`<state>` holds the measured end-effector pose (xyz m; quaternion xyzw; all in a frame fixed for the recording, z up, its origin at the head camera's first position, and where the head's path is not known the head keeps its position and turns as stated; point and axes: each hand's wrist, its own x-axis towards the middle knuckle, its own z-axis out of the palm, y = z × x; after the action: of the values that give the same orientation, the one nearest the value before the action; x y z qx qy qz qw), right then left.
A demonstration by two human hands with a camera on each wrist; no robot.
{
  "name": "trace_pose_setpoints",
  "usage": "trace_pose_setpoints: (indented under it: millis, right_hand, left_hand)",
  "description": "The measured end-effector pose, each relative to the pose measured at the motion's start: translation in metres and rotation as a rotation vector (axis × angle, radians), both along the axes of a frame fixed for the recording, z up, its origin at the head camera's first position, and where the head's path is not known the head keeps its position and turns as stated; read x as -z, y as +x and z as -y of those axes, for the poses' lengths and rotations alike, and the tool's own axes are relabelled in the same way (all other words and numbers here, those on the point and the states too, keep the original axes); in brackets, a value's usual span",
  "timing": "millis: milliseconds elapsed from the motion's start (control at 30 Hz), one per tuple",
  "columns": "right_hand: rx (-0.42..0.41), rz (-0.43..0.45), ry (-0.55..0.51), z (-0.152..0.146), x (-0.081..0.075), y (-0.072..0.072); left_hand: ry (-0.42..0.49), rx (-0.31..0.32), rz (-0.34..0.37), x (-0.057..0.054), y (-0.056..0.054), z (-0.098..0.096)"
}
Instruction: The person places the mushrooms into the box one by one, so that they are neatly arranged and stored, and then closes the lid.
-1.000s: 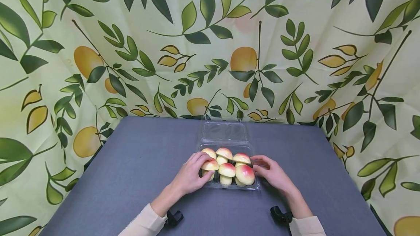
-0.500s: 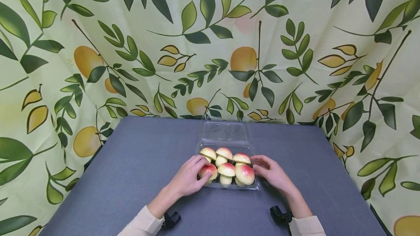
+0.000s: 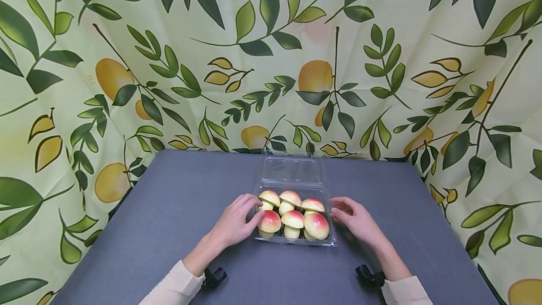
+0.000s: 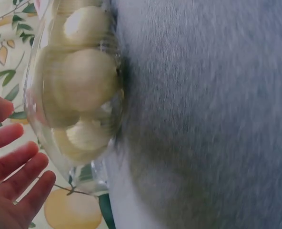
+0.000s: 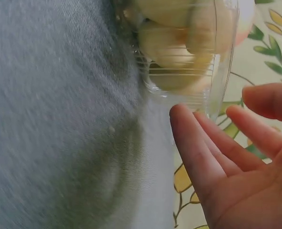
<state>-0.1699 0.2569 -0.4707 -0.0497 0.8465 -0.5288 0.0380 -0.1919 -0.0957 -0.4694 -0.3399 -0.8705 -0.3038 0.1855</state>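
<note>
Several mushroom-shaped pieces point(image 3: 293, 219), cream with pink-red caps, stand in two rows inside a clear plastic clamshell box point(image 3: 296, 242). Its lid point(image 3: 290, 169) lies folded back behind it. At the box's left side is my left hand point(image 3: 235, 222), fingers loosely bent and holding nothing. The left wrist view has that hand's spread fingers point(image 4: 24, 176) apart from the clear wall. My right hand point(image 3: 355, 220) is beside the right wall with relaxed fingers and nothing in its grasp. One of its fingertips point(image 5: 181, 114) is close to the wall in the right wrist view; contact cannot be told.
The box rests on a grey cloth-covered table point(image 3: 190, 192). Behind and along the sides hangs a curtain point(image 3: 271, 60) printed with leaves and fruit. Black straps point(image 3: 215, 277) are on both wrists.
My left hand has let go of the front-left mushroom-shaped piece and drawn back to the left; that piece now stands in the box. My right hand has shifted slightly right, away from the box.
</note>
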Motion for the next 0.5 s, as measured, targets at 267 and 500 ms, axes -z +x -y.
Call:
trace_pose_setpoints:
  millis: [267, 500]
  right_hand:
    - [0.094, -0.023, 0.147, 0.005, -0.008, -0.013]
    - [0.132, -0.055, 0.159, 0.003, -0.011, -0.030]
  left_hand:
    - [0.051, -0.063, 0.104, -0.004, -0.014, 0.004]
    - [0.080, -0.143, 0.184, 0.001, -0.036, 0.004]
